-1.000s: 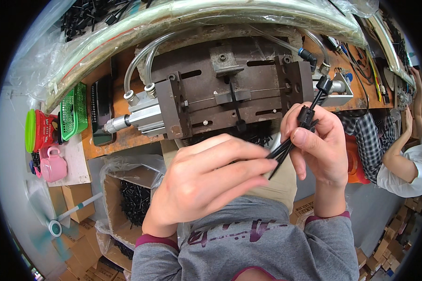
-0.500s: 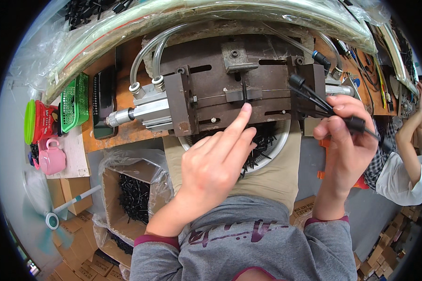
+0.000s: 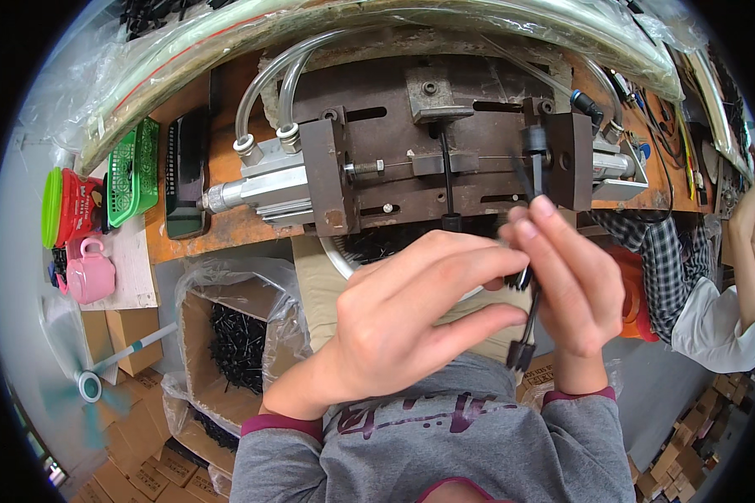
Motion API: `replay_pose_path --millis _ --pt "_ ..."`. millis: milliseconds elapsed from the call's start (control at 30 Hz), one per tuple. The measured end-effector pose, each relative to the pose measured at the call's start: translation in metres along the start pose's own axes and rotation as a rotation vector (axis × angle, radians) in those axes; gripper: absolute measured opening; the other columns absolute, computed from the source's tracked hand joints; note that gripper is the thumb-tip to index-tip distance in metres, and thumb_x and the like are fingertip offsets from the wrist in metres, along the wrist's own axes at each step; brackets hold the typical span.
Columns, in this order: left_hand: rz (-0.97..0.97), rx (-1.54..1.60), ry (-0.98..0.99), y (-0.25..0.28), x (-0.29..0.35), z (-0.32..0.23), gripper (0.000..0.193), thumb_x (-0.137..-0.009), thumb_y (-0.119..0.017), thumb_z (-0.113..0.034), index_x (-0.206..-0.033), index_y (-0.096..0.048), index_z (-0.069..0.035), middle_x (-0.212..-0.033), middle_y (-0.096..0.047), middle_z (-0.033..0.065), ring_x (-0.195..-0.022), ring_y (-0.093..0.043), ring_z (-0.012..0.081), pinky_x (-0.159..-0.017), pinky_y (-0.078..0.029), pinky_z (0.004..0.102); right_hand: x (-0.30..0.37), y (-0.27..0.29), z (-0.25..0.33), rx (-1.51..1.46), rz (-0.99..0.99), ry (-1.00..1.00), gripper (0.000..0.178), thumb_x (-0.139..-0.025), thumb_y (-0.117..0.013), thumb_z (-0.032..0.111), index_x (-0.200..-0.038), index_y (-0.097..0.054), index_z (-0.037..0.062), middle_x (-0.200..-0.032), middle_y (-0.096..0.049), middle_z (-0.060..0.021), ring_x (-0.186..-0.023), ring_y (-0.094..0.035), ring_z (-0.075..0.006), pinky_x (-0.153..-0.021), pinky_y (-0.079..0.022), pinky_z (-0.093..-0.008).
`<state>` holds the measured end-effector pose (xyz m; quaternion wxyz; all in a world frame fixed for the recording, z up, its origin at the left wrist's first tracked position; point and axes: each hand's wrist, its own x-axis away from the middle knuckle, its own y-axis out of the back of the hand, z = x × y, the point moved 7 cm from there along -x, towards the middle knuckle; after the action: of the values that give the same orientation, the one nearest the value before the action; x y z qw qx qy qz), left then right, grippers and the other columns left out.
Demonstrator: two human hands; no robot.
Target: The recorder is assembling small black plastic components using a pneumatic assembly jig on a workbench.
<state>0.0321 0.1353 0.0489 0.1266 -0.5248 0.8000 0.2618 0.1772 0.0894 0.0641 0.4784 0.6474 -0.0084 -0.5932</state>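
Landmark: the brown metal jig (image 3: 394, 138) on the desk (image 3: 226, 159).

Left hand (image 3: 403, 310): half a second ago its forefinger pointed into the jig's middle; now drawn back to the near side, right of centre, meeting the other hand. Thumb stands apart from the forefinger, tips at the parts; cannot tell whether they grip one.

Right hand (image 3: 570, 293): was out past the jig's right end, now closer in, just near of that end. Blurred; fingers clamped on a few black parts (image 3: 538, 172). These leaned up-left before; now one stands up across the front of the jig's right block, another hangs down toward the lap.

Black rod (image 3: 449, 180) sits in the jig's middle, its capped lower end now plain to see over the near edge; the finger was in front there before. A spring-wrapped bolt (image 3: 365, 168) now juts inward from the jig's left block; only a short bolt showed earlier. Bowl (image 3: 337, 258) under the near edge, more hidden by the left hand than before.

Writing: pale lettering on the red tub (image 3: 77, 205), well left of the jig; purple script across the grey shirt (image 3: 428, 444), near side; dark print on flattened cartons (image 3: 147, 478), far down-left of the jig.
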Motion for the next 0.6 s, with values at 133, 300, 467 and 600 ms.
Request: replay_pose_path --millis 133,300,467,600 --pt "-0.006 -0.018 0.01 0.006 0.0 -0.004 0.035 -0.073 -0.086 0.0 -0.106 -0.074 0.001 -0.1 -0.071 0.0132 -0.077 -0.072 0.0221 -0.065 -0.058 0.0306 -0.001 -0.005 0.002 -0.065 -0.007 0.031 0.037 -0.072 -0.074 0.003 -0.106 -0.074 -0.0115 -0.112 -0.072 -0.0266 -0.097 -0.076 -0.0341 -0.082 -0.066 -0.0371" --pt "-0.013 -0.362 -0.06 0.012 0.006 -0.004 0.035 -0.07 -0.083 0.001 -0.104 -0.074 0.001 -0.107 -0.07 0.0142 -0.086 -0.071 0.0266 -0.074 -0.059 0.0347 0.003 0.008 -0.029 -0.188 -0.123 -0.223 0.023 -0.085 -0.073 -0.01 -0.108 -0.072 -0.0089 -0.116 -0.07 -0.0256 -0.093 -0.075 -0.0278 -0.08 -0.066 -0.0331" --pt "0.036 -0.64 -0.076 -0.007 0.007 0.014 0.033 -0.07 -0.084 -0.003 -0.102 -0.075 -0.002 -0.128 -0.071 0.0163 -0.088 -0.073 0.0264 -0.075 -0.058 0.0338 0.015 0.01 -0.055 -0.736 -0.292 -0.606 0.017 -0.092 -0.066 -0.012 -0.109 -0.064 -0.0084 -0.11 -0.07 -0.0255 -0.074 -0.074 -0.0256 -0.067 -0.062 -0.0318" --pt "0.09 -0.747 -0.062 -0.013 0.004 0.017 0.032 -0.071 -0.084 -0.006 -0.102 -0.075 -0.003 -0.13 -0.07 0.016 -0.079 -0.073 0.0234 -0.071 -0.057 0.032 0.021 0.001 -0.062 -1.035 -0.268 -0.859 0.014 -0.098 -0.064 -0.002 -0.11 -0.06 -0.0074 -0.105 -0.071 -0.0252 -0.068 -0.072 -0.0228 -0.059 -0.06 -0.03"
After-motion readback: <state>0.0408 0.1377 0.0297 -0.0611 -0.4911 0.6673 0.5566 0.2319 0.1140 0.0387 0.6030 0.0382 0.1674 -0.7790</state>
